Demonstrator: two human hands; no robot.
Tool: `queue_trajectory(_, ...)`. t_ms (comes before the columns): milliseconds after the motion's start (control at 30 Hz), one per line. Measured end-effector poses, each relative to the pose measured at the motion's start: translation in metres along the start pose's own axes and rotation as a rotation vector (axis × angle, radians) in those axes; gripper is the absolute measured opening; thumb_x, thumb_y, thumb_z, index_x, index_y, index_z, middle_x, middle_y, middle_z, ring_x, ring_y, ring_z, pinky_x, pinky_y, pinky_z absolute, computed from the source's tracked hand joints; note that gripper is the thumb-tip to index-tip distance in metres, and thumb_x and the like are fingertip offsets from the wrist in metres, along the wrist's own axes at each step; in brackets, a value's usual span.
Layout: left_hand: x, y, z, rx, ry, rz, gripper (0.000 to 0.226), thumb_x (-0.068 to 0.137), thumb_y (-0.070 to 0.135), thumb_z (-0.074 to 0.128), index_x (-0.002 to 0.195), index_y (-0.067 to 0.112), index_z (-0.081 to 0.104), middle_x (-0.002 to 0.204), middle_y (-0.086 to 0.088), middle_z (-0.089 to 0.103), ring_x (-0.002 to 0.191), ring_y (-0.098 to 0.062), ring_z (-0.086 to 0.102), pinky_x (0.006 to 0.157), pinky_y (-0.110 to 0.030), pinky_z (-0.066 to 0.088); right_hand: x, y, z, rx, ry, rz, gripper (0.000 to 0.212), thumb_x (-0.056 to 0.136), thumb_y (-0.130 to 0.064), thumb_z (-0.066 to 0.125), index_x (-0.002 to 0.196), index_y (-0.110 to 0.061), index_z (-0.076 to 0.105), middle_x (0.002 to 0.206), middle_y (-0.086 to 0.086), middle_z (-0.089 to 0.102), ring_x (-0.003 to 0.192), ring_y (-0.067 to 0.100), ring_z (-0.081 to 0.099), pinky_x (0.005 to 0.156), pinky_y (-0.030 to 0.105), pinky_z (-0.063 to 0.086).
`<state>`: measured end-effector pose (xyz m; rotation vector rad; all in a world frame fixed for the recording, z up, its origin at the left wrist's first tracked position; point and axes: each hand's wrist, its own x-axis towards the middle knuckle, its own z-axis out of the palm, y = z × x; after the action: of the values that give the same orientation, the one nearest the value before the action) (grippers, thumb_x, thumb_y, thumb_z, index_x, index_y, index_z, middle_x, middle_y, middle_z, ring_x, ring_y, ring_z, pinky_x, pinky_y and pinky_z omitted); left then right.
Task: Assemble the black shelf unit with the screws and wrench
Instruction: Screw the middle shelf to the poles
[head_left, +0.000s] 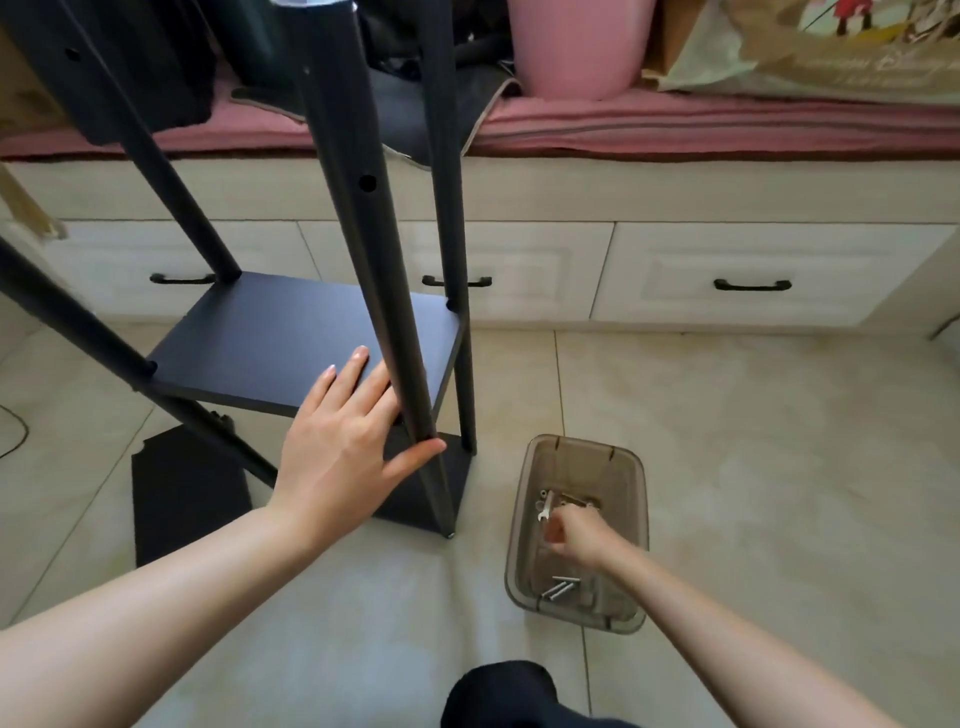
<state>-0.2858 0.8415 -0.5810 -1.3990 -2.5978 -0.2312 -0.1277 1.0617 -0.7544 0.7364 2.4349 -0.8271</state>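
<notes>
Left hand (343, 452) flat against shelf post (387, 312); right hand (574, 535) pinching wrench (546, 506)

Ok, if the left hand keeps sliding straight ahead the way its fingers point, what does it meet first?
Probably nothing soon: the left hand lies flat, fingers pointing across the black shelf board, which looks bare ahead. The near pole runs along its right side; depth there is unclear.

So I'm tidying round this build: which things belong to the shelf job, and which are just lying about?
Job: black shelf unit, loose black panel, clear tray of screws, wrench.
Lying about: pink bin, printed bag, drawers.
</notes>
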Motion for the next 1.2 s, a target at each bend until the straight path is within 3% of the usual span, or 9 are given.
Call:
queue_trajectory(100, 0.002, 0.001, 0.001, -0.009, -0.001, -0.005, 0.078, 0.091, 0.067, 0.037, 0.151, 0.018, 0.046, 0.158, -0.006, 0.041, 0.148, -0.032, 0.034, 0.119, -0.052, 0.029, 0.014, 0.012, 0.020, -0.150, -0.075, 0.050, 0.032, 0.093, -0.003, 0.048, 0.123, -0.006, 0.057, 0.124, 0.021, 0.062, 0.115, 0.033, 0.061, 0.089, 0.032, 0.047)
queue_trajectory(233, 0.001, 0.001, 0.002, -0.011, 0.000, -0.004, 0.076, 0.092, 0.066, 0.040, 0.152, 0.020, 0.043, 0.158, -0.004, 0.040, 0.148, -0.033, 0.034, 0.120, -0.052, 0.029, 0.026, 0.019, 0.035, -0.324, -0.124, 0.075, 0.040, 0.094, 0.002, 0.044, 0.133, -0.002, 0.053, 0.136, 0.021, 0.056, 0.125, 0.034, 0.055, 0.101, 0.039, 0.046)
queue_trajectory(500, 0.002, 0.002, 0.001, -0.008, -0.009, -0.023, 0.077, 0.091, 0.066, 0.039, 0.152, 0.019, 0.044, 0.157, -0.005, 0.042, 0.147, -0.035, 0.036, 0.119, -0.054, 0.030, 0.032, 0.019, 0.044, -0.537, -0.206, 0.058, 0.042, 0.089, 0.000, 0.056, 0.130, -0.006, 0.058, 0.131, 0.015, 0.060, 0.119, 0.033, 0.060, 0.092, 0.040, 0.049)
queue_trajectory(800, 0.002, 0.003, 0.002, -0.026, -0.013, -0.032, 0.079, 0.090, 0.069, 0.034, 0.154, 0.023, 0.040, 0.159, -0.003, 0.039, 0.149, -0.033, 0.033, 0.121, -0.052, 0.027, 0.028, 0.025, 0.046, -0.593, -0.245, 0.032, 0.040, 0.088, 0.003, 0.056, 0.127, -0.005, 0.059, 0.130, 0.014, 0.060, 0.118, 0.032, 0.061, 0.086, 0.039, 0.048)
queue_trajectory(967, 0.003, 0.002, 0.004, -0.014, -0.020, -0.031, 0.075, 0.094, 0.068, 0.041, 0.152, 0.021, 0.045, 0.159, -0.004, 0.040, 0.149, -0.033, 0.032, 0.121, -0.052, 0.026, 0.020, 0.027, 0.036, -0.477, -0.211, 0.003, 0.021, 0.093, -0.010, 0.057, 0.114, -0.009, 0.061, 0.116, 0.013, 0.064, 0.106, 0.031, 0.064, 0.079, 0.035, 0.048)
queue_trajectory(1033, 0.003, 0.002, 0.004, -0.011, -0.038, -0.040, 0.074, 0.097, 0.069, 0.038, 0.153, 0.021, 0.043, 0.161, -0.003, 0.037, 0.151, -0.032, 0.028, 0.122, -0.050, 0.022, 0.011, 0.020, 0.023, -0.344, -0.186, -0.034, 0.010, 0.090, -0.019, 0.063, 0.097, -0.015, 0.057, 0.102, 0.008, 0.061, 0.095, 0.027, 0.062, 0.077, 0.033, 0.048)
queue_trajectory(1100, 0.003, 0.002, 0.004, -0.010, -0.054, -0.047, 0.076, 0.095, 0.070, 0.034, 0.155, 0.023, 0.037, 0.163, -0.001, 0.033, 0.153, -0.030, 0.023, 0.123, -0.049, 0.020, -0.001, 0.007, 0.004, -0.189, -0.167, -0.087, 0.014, 0.088, -0.021, 0.064, 0.086, -0.019, 0.050, 0.093, 0.004, 0.057, 0.087, 0.022, 0.057, 0.076, 0.032, 0.047)
queue_trajectory(1200, 0.002, 0.002, 0.003, -0.010, -0.082, -0.050, 0.081, 0.093, 0.073, 0.029, 0.158, 0.026, 0.029, 0.165, 0.001, 0.027, 0.155, -0.029, 0.017, 0.124, -0.046, 0.015, -0.033, -0.024, -0.035, 0.025, -0.103, -0.152, 0.004, 0.090, -0.017, 0.060, 0.087, -0.015, 0.058, 0.087, 0.003, 0.068, 0.079, 0.016, 0.062, 0.072, 0.032, 0.051)
